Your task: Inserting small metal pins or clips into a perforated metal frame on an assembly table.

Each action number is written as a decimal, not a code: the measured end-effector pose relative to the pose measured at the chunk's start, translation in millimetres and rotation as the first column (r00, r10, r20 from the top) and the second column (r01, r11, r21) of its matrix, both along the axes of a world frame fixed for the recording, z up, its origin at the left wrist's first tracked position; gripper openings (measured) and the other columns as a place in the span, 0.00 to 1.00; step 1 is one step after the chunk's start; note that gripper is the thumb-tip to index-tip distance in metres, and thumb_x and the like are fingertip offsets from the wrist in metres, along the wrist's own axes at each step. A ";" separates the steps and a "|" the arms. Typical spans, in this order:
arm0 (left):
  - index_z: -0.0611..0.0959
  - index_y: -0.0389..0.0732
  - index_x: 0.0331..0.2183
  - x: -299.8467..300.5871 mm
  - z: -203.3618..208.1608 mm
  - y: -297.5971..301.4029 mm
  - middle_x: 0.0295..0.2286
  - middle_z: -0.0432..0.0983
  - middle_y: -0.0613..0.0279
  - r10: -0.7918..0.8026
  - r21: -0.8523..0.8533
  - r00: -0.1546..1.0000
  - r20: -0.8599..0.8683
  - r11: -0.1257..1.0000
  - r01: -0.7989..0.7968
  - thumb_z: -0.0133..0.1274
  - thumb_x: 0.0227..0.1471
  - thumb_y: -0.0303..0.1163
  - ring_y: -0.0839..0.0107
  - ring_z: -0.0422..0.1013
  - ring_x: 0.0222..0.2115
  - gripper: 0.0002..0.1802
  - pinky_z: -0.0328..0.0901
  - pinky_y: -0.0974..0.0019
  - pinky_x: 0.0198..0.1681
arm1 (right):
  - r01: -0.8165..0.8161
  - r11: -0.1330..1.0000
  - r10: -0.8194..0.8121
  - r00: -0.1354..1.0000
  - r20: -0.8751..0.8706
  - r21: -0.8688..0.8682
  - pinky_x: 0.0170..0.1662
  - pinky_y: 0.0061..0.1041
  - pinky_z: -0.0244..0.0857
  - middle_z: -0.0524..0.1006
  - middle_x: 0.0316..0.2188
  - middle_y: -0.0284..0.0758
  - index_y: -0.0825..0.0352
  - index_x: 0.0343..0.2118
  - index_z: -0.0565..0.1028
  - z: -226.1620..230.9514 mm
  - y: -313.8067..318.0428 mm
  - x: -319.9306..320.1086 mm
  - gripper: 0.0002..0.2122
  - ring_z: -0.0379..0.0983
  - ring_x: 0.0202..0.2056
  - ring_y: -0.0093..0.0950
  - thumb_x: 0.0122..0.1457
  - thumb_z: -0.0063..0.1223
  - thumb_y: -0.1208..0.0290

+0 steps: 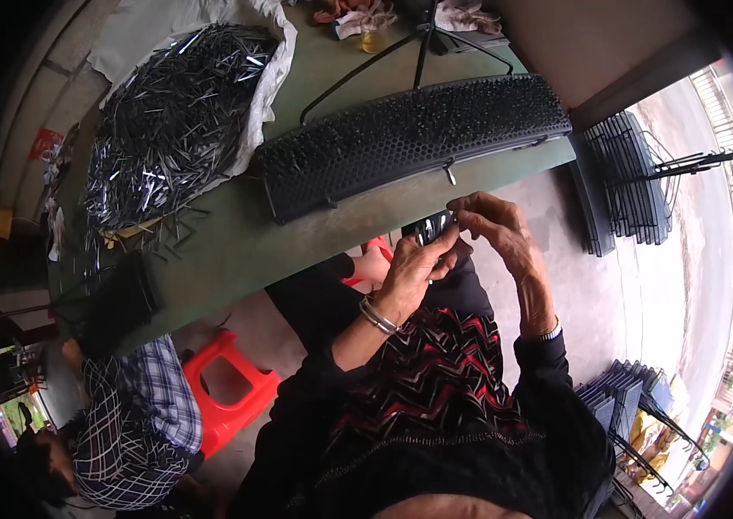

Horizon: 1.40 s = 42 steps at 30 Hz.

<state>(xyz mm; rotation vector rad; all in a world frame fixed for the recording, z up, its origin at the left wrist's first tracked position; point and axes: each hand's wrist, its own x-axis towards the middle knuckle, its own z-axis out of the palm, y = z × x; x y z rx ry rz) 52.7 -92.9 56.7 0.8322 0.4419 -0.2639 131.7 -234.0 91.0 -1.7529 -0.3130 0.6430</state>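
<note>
My left hand (418, 272) is closed round a small bunch of shiny black strips (432, 228), held over my lap just off the table's near edge. Beside it, my right hand (505, 229) has thumb and fingertips pinched together at the end of the bunch; what lies between them is too small to make out. On the table in front of me stands a long black perforated panel (358, 173), slightly curved. Many short black pieces stick up from its holes, mostly along the far side and right end, while bare holes show along the near left part.
A white sack (278, 52) full of loose black strips (185, 112) lies open on the green table (236, 251). A black metal stand (422, 35) rises behind the panel. At left a co-worker in a plaid shirt (124, 424) sits near a red stool (228, 381). Stacked black racks (630, 177) stand right.
</note>
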 end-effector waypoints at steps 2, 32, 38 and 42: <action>0.78 0.42 0.32 -0.2 -1.4 3.2 0.25 0.77 0.64 -0.017 -0.008 1.000 -0.012 1.000 0.017 0.55 0.52 0.36 0.82 0.68 0.19 0.08 0.52 0.83 0.16 | 0.019 1.000 -0.019 0.997 -0.080 0.000 0.35 0.19 0.61 0.75 0.28 0.31 0.72 0.35 0.75 -5.8 0.2 0.7 0.10 0.67 0.31 0.18 0.56 0.53 0.69; 0.75 0.35 0.38 2.0 -33.2 12.8 0.22 0.71 0.61 0.118 -0.147 0.987 -0.109 0.980 -0.133 0.46 0.59 0.39 0.84 0.55 0.16 0.16 0.50 0.79 0.19 | 0.401 0.913 -0.334 0.634 0.697 0.073 0.35 0.18 0.68 0.80 0.27 0.33 0.68 0.35 0.73 -55.3 49.0 72.7 0.04 0.77 0.31 0.20 0.58 0.48 0.79; 0.76 0.35 0.34 0.5 -24.7 12.7 0.21 0.71 0.61 0.143 -0.140 0.981 -0.133 0.977 -0.161 0.48 0.58 0.40 0.85 0.54 0.15 0.15 0.49 0.79 0.18 | 0.407 0.913 -0.305 0.607 0.734 0.043 0.32 0.18 0.67 0.80 0.25 0.32 0.66 0.33 0.74 -58.7 54.1 72.0 0.03 0.77 0.29 0.20 0.58 0.48 0.78; 0.76 0.35 0.34 -2.2 -27.9 15.4 0.21 0.71 0.62 0.137 -0.126 0.985 -0.104 0.981 -0.150 0.48 0.58 0.39 0.85 0.54 0.15 0.15 0.49 0.79 0.18 | 0.402 0.909 -0.359 0.615 0.702 0.112 0.27 0.22 0.65 0.76 0.22 0.35 0.67 0.32 0.73 -57.4 59.3 68.1 0.03 0.71 0.22 0.23 0.55 0.50 0.81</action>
